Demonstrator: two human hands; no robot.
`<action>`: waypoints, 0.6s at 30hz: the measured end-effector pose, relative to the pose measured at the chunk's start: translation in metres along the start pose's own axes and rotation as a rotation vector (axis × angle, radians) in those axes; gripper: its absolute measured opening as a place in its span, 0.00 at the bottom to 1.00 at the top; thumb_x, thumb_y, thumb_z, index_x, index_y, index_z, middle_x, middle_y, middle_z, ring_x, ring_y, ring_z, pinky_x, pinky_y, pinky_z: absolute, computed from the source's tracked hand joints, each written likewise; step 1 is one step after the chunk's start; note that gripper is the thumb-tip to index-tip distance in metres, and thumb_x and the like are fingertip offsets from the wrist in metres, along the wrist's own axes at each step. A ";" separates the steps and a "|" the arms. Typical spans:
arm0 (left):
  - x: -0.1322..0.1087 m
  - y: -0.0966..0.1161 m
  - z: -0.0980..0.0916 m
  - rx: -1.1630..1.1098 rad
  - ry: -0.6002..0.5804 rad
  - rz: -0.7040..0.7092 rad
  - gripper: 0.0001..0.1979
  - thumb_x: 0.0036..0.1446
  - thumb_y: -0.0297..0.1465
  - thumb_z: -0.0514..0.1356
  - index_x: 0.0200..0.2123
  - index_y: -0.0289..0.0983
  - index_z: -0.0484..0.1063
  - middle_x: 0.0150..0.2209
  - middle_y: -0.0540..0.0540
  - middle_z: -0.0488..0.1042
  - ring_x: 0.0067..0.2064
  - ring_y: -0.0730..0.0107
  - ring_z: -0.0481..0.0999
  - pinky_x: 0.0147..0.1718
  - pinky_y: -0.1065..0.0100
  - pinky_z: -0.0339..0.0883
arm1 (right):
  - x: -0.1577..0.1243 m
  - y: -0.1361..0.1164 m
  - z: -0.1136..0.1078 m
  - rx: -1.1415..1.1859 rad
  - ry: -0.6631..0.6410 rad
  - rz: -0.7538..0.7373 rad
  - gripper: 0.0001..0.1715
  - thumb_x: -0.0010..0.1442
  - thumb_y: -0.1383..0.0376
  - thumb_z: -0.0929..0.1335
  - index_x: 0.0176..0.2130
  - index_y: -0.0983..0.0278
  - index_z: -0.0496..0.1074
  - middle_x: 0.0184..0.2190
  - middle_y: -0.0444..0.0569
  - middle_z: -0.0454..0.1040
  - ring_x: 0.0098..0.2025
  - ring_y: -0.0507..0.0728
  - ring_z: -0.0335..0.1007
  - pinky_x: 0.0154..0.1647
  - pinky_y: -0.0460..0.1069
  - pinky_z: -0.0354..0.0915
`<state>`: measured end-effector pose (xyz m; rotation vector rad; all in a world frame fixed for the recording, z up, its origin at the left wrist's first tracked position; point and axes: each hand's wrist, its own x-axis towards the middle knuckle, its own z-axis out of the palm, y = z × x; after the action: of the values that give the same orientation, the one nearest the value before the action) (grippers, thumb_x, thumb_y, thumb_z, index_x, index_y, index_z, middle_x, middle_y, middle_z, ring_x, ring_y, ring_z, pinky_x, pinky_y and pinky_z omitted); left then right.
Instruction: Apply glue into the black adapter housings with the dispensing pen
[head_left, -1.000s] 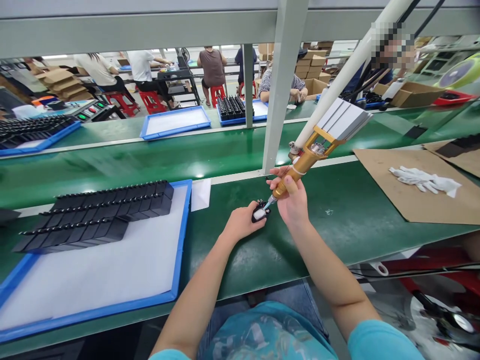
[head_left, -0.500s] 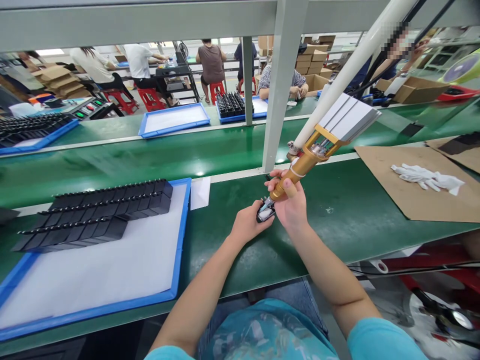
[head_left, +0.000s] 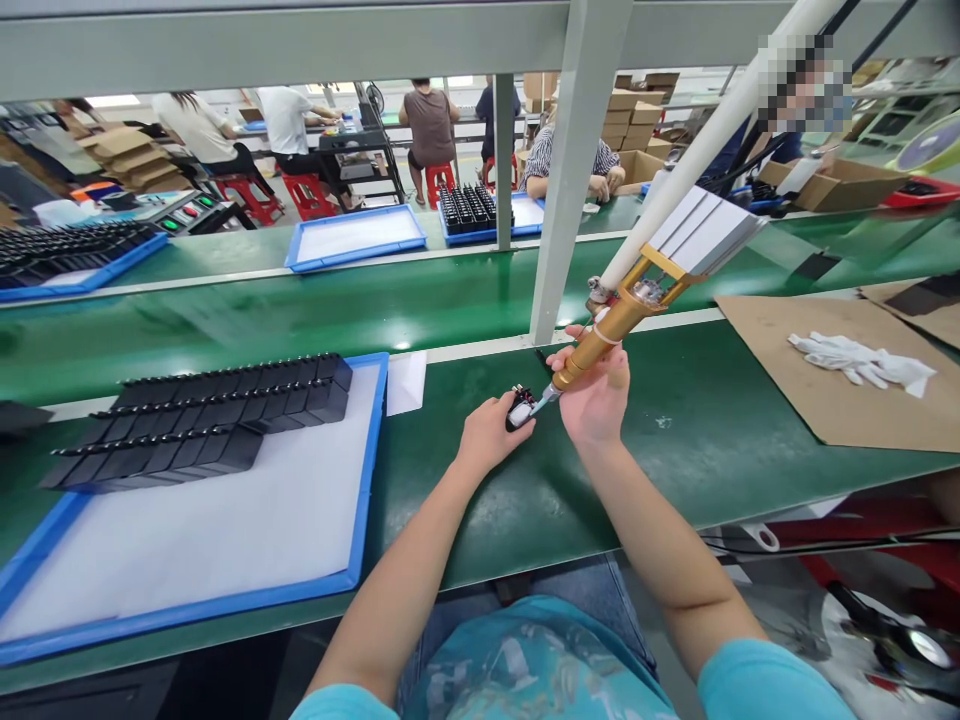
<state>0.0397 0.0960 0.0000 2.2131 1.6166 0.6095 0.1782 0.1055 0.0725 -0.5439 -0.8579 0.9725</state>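
In my left hand (head_left: 491,432) is a small black plastic housing (head_left: 520,411), its open side up, with something pale inside and small metal pins on its far edge. My right hand (head_left: 600,395) wraps round the gold barrel of a glue dispensing gun (head_left: 604,335). The gun slants down to the left, and its pale blue nozzle tip is at the housing's opening; whether it touches the inside is too small to tell. To the left, rows of black housings (head_left: 225,400) stand on a white-lined blue tray (head_left: 358,540).
White gloves (head_left: 859,360) lie on a cardboard sheet (head_left: 765,365) at the right. A grey post (head_left: 574,180) rises behind my hands, beside the gun's white pole (head_left: 705,150). Beyond the green conveyor (head_left: 337,300) are more blue trays (head_left: 360,238) and several seated co-workers.
The gun has drawn back slightly up and right in my right hand, showing more of the housing and its pins. My left hand still holds the housing. The view has shifted slightly.
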 end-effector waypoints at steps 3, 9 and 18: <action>0.004 -0.011 -0.001 -0.083 -0.046 -0.006 0.25 0.56 0.41 0.60 0.55 0.39 0.67 0.41 0.44 0.74 0.43 0.60 0.75 0.41 0.64 0.68 | 0.005 0.005 -0.006 -0.098 0.064 -0.089 0.23 0.55 0.44 0.65 0.43 0.54 0.60 0.45 0.45 0.68 0.30 0.51 0.69 0.37 0.52 0.68; 0.008 -0.028 -0.009 -0.278 -0.158 -0.016 0.27 0.52 0.37 0.63 0.55 0.39 0.67 0.49 0.42 0.74 0.50 0.58 0.74 0.51 0.59 0.66 | 0.017 0.015 -0.024 -0.305 0.143 -0.217 0.20 0.57 0.54 0.68 0.46 0.53 0.58 0.44 0.44 0.67 0.38 0.51 0.71 0.40 0.49 0.67; 0.007 -0.035 -0.019 -0.333 -0.259 -0.030 0.30 0.52 0.39 0.64 0.58 0.41 0.66 0.54 0.43 0.72 0.54 0.56 0.72 0.54 0.56 0.65 | 0.043 0.026 -0.079 -0.806 0.131 -0.317 0.34 0.59 0.57 0.66 0.61 0.56 0.53 0.55 0.54 0.58 0.52 0.58 0.65 0.50 0.56 0.67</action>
<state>0.0036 0.1136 -0.0001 1.9306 1.3101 0.5163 0.2432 0.1534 0.0255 -1.1016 -1.1682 0.2649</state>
